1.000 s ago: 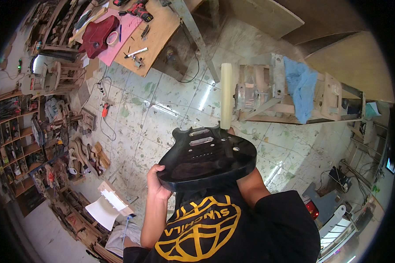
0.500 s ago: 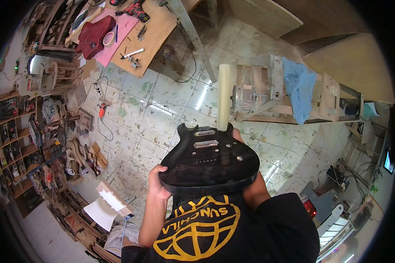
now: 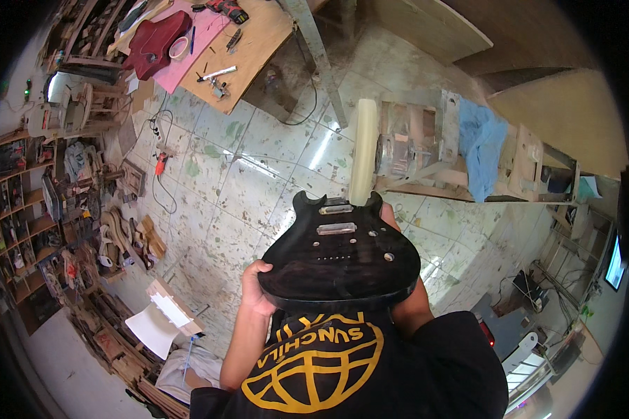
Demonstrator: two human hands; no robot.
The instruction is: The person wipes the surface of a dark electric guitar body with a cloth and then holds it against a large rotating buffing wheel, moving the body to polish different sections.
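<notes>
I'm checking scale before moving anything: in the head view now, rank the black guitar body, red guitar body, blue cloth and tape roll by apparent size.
1. Black guitar body, though nearness may enlarge it.
2. Blue cloth and red guitar body: too alike to rank.
3. Tape roll.

Our grubby tiled floor
We've got crammed shelves left, a wooden table far left, plus light streaks mid-floor.
</notes>
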